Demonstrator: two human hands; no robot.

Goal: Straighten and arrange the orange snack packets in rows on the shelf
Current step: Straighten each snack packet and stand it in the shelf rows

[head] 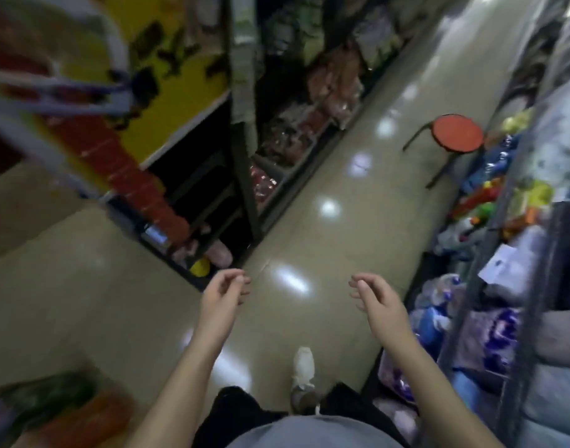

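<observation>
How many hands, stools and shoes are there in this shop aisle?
2 bare hands: left hand and right hand, both holding nothing
1 round red-topped stool with dark legs
1 white shoe on the shiny floor
Total: 4

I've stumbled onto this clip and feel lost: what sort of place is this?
Probably a small grocery shop aisle: a dark metal shelving rack crammed with reddish bagged snacks, colourful packaged goods opposite, and a round red-topped stool on the glossy beige floor.

A stool [457, 133] stands on the floor [309, 227] between left shelves [296, 137] and right shelves [516, 227].
</observation>
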